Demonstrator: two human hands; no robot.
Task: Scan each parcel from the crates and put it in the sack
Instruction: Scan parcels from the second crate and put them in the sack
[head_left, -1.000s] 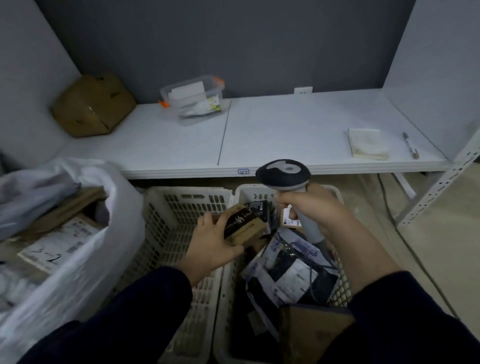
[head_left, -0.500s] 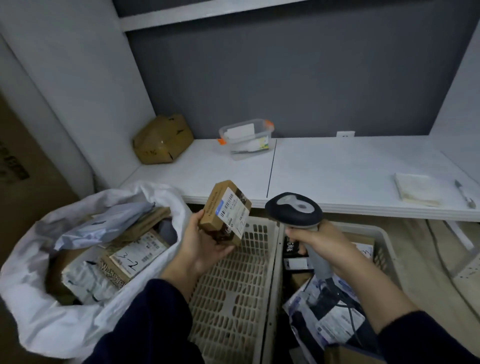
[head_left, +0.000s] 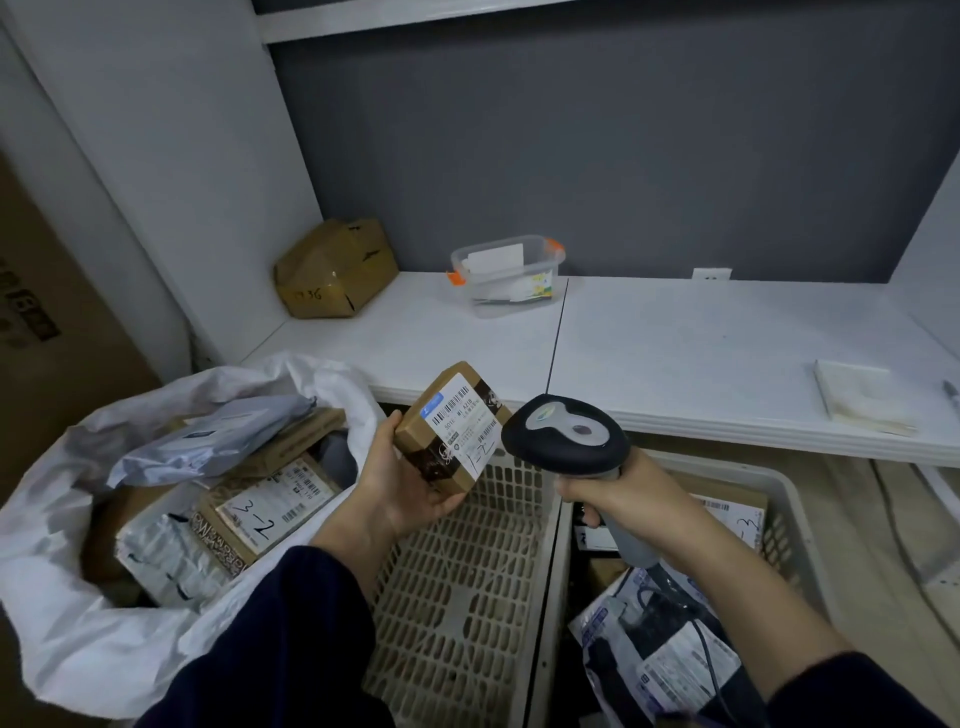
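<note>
Gripping one small cardboard parcel (head_left: 452, 426) from beneath, the left hand (head_left: 402, 486) holds it tilted, white label toward the single barcode scanner (head_left: 566, 439). The right hand (head_left: 618, 493) clasps the scanner's handle, its head just beside the label. Below stand two plastic crates. The left crate (head_left: 467, 597) shows its lattice floor. The right crate (head_left: 795, 519) holds a labelled box and grey mailers, partly hidden by the right arm. One white sack (head_left: 78, 623) gapes at the left with perhaps four parcels, their lower parts buried. The shelf (head_left: 675, 353) bears one dented carton (head_left: 335, 267), one clear tub (head_left: 506, 275) and one notepad (head_left: 857, 397).
</note>
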